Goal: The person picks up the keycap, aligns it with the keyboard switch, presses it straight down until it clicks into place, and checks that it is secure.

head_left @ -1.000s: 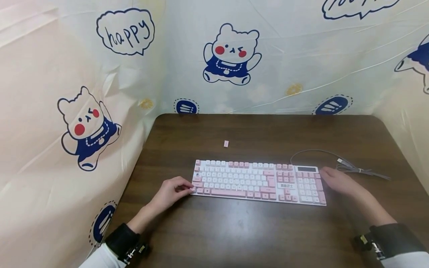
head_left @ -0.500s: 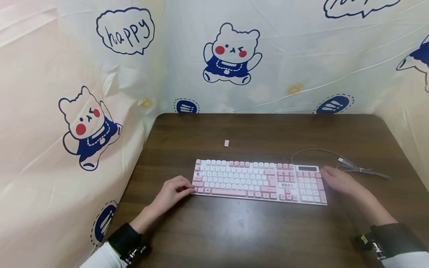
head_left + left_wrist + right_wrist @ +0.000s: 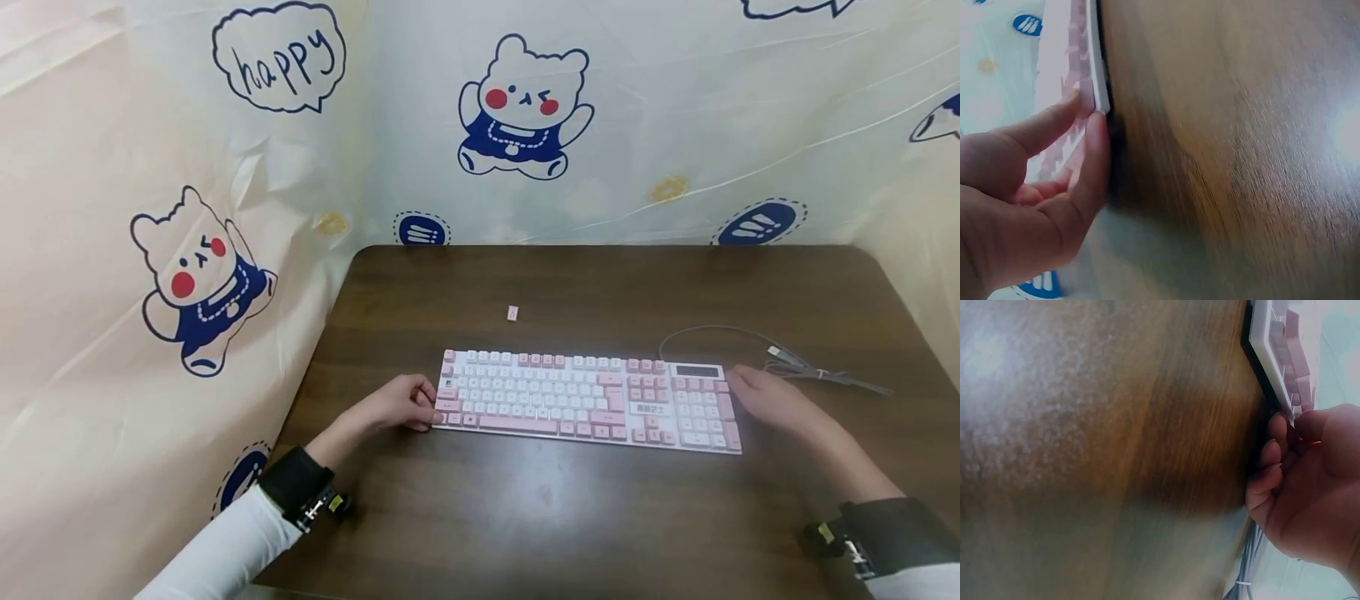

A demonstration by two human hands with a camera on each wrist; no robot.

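Observation:
A pink-and-white computer keyboard lies across the table, its keys facing up. At its left end my left hand pinches the near corner. The left wrist view shows the thumb over the keys and a finger under the keyboard's rim. My right hand holds the far part of the right end. In the right wrist view its thumb is on the upper side and its curled fingers are at the lower edge; their tips are partly hidden.
One loose pink keycap lies behind the keyboard. A grey cable, bundled with a tie and showing its USB plug, lies beyond the right hand. Printed cloth hangs behind and left of the brown table.
My left hand has shifted its hold at the keyboard's corner, its fingers now tucked down under the rim. The right hand keeps its place. The head view has tilted slightly.

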